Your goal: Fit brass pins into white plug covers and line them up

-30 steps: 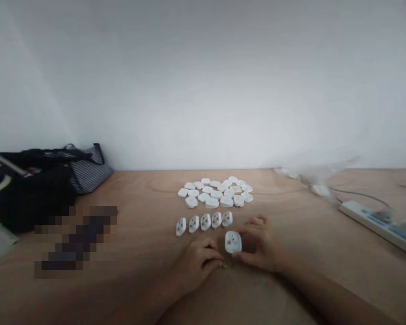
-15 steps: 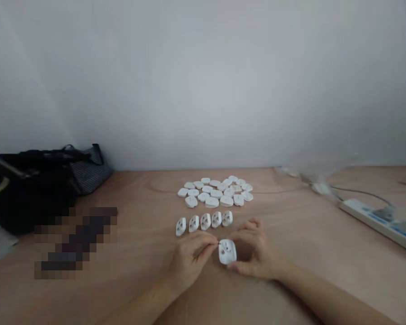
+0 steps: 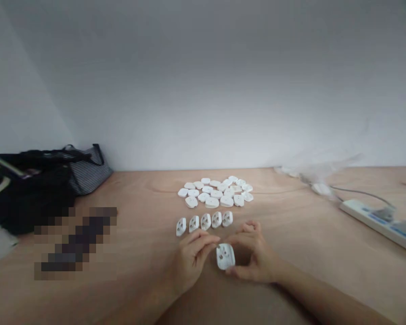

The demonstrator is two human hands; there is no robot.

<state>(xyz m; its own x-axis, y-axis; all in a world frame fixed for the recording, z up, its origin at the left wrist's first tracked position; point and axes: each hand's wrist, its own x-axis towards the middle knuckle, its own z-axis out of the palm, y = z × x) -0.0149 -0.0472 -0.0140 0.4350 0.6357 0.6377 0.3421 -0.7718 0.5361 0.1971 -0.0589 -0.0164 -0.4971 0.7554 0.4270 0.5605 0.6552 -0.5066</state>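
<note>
My right hand (image 3: 257, 255) grips a white plastic plug housing (image 3: 225, 257) between thumb and fingers, its open inner side with small metal parts facing me. Close by on the left, my left hand (image 3: 196, 255) is closed in a pinch. A small metal piece (image 3: 218, 246) shows at its fingertips, against the housing's upper left edge; its exact shape is too small to make out. Beyond my hands, several similar housings with metal parts inside stand in a row (image 3: 205, 221).
Several white plastic covers (image 3: 216, 194) lie grouped farther back on the wooden table (image 3: 138, 234). At right are a power strip (image 3: 375, 216) with a cable and a clear plastic bag (image 3: 318, 174). Black bags (image 3: 37, 189) and a pixelated dark object (image 3: 81, 239) occupy the left.
The held housing has shifted slightly left and toward me, tilting a little. My left fingertips stay at its upper left edge. The row and the group behind it look unchanged.
</note>
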